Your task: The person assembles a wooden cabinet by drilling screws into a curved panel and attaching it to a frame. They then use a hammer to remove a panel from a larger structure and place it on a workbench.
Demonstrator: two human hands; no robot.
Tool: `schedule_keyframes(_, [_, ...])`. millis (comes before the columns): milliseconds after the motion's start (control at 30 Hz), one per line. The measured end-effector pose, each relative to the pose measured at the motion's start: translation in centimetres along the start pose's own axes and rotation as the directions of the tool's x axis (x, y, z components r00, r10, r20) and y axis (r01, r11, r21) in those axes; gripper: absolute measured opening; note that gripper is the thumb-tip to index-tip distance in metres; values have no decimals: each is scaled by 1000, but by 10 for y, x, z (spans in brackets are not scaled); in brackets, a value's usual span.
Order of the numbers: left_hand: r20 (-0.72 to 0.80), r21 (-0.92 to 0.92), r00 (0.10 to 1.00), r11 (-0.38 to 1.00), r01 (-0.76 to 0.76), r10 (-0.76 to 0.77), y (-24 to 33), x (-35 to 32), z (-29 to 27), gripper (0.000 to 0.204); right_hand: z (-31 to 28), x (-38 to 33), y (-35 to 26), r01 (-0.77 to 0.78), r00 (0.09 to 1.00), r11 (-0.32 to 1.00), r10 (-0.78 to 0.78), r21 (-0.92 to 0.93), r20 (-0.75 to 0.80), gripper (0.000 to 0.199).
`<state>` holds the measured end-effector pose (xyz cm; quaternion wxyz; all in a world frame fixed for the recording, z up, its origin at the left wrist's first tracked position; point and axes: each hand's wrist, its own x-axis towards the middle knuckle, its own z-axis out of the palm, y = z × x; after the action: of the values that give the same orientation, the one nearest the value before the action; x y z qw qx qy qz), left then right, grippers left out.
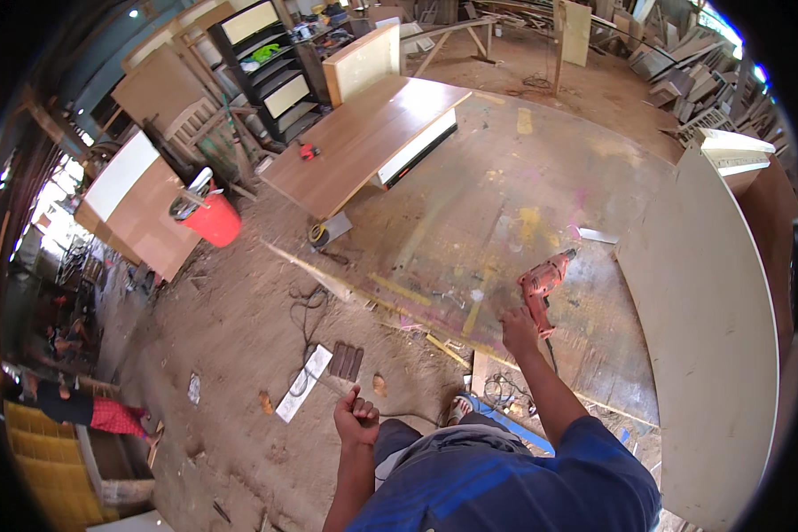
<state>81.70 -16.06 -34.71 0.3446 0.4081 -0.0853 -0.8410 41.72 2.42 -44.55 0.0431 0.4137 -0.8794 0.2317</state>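
Observation:
A red-orange power drill is over the worn wooden platform, its chuck pointing up and to the right and its cord running down from the handle. My right hand is right against the left side of the drill's handle. Its fingers are partly hidden, so whether they grip the handle is unclear. Nearer my body, my left hand is raised with its fingers curled closed. Anything in it is too small to make out. Below it on the ground are a white board and a dark brown ribbed block.
A large pale panel stands at the right. A brown tabletop lies across the platform, a yellow-black tape measure at its near end. A red bucket stands left. Cords cross the ground; a person is at far left.

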Motion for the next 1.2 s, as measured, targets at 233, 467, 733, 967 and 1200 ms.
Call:
schedule_keyframes(233, [348, 860, 932, 362, -360, 98, -32, 134, 113, 18, 17, 59, -16, -162, 986, 969, 151, 185, 72, 12])
schedule_keyframes(467, [782, 364, 491, -359, -859, -383, -65, 262, 210, 20, 48, 128, -40, -441, 897, 890, 440, 111, 41, 17])
schedule_keyframes(733, [730, 126, 214, -181, -975, -649, -69, 319, 221, 9, 42, 137, -53, -399, 911, 909, 408, -119, 62, 15])
schedule_keyframes(967, [806, 92, 174, -172, -981, -565, -104, 340, 289, 11, 36, 144, -69, -422, 893, 893, 439, -157, 95, 19])
schedule_keyframes(1200, [644, 63, 236, -257, -964, -728, -125, 364, 301, 20, 40, 155, -85, -540, 831, 821, 555, -186, 40, 25])
